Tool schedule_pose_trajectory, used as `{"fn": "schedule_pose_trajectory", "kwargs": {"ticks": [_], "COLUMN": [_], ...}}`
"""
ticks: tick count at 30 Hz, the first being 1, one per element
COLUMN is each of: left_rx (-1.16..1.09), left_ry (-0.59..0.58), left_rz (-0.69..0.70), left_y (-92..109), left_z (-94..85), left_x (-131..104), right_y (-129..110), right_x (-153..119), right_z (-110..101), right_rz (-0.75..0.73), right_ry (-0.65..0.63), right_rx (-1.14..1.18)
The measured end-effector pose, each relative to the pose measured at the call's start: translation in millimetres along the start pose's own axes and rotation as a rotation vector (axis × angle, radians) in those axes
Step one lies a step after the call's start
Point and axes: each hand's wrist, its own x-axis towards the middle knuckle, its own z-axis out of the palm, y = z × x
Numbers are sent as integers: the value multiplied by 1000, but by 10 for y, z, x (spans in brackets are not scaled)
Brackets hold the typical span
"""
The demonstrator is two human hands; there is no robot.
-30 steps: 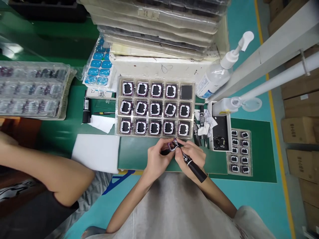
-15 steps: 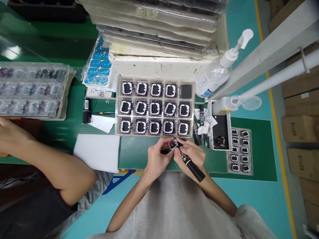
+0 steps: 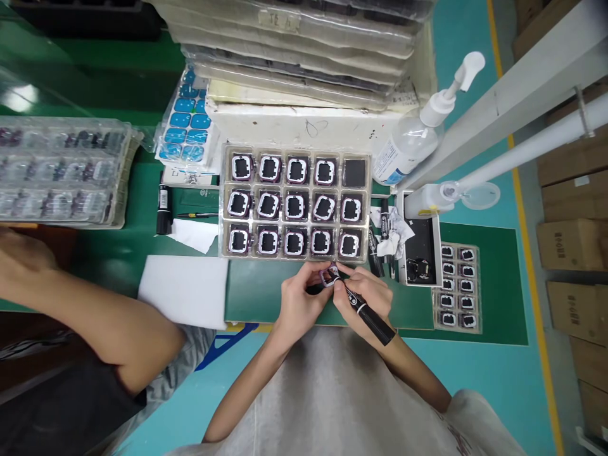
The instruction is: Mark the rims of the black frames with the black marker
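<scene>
Black marker sits in the right hand, just below the tray. Left hand pinches a small frame. A slip could smear ink or drop it.

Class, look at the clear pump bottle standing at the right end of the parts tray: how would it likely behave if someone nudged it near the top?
The pump bottle looks tall and narrow with a long pump head, so it would probably tip rather than slide. It appears only partly full, so likely fairly light. Its smooth clear plastic may be a little slippery.
</scene>
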Motion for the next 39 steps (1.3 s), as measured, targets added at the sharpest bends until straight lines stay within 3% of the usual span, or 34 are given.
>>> {"fn": "schedule_pose_trajectory", "kwargs": {"ticks": [9,20,39], "left_rx": [-71,-330,-118], "left_ry": [3,-56,37], "left_rz": [-23,-75,62], "left_y": [41,58,43], "left_z": [9,-39,-27], "left_x": [11,8,-24], "right_y": [5,-67,-79], "right_x": [7,1,9], "right_z": [18,-34,-72], "right_rz": [-13,-47,-86], "right_ry": [28,69,57], "right_rx": [17,180,188]}}
